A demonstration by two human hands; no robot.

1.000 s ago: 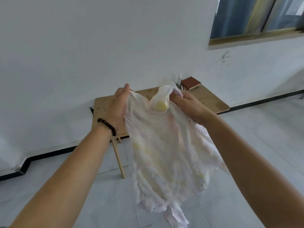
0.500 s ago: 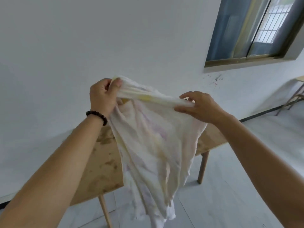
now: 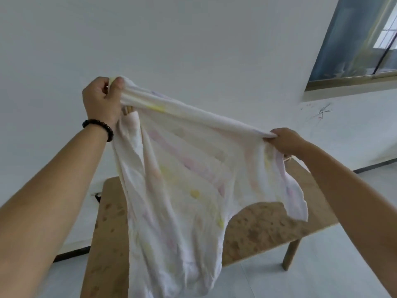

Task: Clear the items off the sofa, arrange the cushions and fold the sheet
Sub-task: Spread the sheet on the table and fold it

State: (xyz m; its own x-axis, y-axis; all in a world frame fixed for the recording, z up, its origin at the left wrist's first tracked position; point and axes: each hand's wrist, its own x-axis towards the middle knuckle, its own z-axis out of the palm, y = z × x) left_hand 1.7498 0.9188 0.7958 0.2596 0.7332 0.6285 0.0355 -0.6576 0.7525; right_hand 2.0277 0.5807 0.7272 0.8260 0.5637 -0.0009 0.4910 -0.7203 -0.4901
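A thin white sheet (image 3: 182,190) with faint pink and yellow marks hangs in front of me, stretched along its top edge between both hands. My left hand (image 3: 102,100), with a dark bead bracelet on the wrist, pinches the upper left corner high up. Lower and to the right, my right hand (image 3: 285,140) grips the other end of that edge. The sheet's lower part droops over the wooden table below. No sofa or cushions are in view.
A stained wooden table (image 3: 268,229) stands against the white wall, one leg visible at the right. A window (image 3: 354,39) sits high at the upper right. Pale floor tiles (image 3: 343,265) lie to the right of the table.
My hands have moved apart, the left one rising and the right one going right, so the sheet's top edge is now pulled out wide. My view has tilted up.
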